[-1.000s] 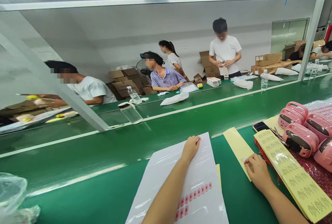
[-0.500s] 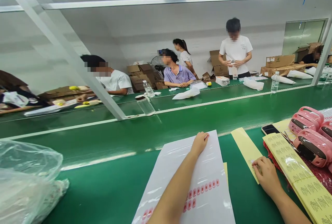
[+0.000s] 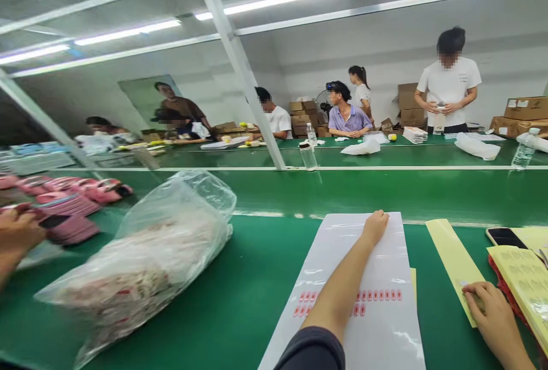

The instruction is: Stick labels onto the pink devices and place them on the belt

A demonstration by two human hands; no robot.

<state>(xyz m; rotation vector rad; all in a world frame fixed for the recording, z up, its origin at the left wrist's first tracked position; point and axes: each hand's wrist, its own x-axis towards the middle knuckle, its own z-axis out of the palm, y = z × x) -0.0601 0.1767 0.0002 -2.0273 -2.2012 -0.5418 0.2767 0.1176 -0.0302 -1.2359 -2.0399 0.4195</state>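
Note:
My left hand (image 3: 375,226) lies at the top edge of a white sticker sheet (image 3: 385,324) with its fingers curled onto it. The sheet lies flat on the green belt (image 3: 240,301) and carries rows of small red stickers (image 3: 377,296). My right hand (image 3: 492,313) is at the lower right, its fingers closed and pressed on the near end of a pale yellow strip (image 3: 451,253). Whether a label sits under the fingertips is too small to see.
A clear plastic bag (image 3: 141,267) full of small items lies left of the sheet. Pink devices (image 3: 68,204) and another person's hand (image 3: 17,233) are at the far left. A phone (image 3: 505,237) and yellow label sheets (image 3: 528,278) lie at the right. A slanted metal post (image 3: 240,67) rises behind; people work beyond.
The view has swung to the left: the plastic bag and another person's hand came in, and the pink devices on the right went out. Both my hands stay where they were.

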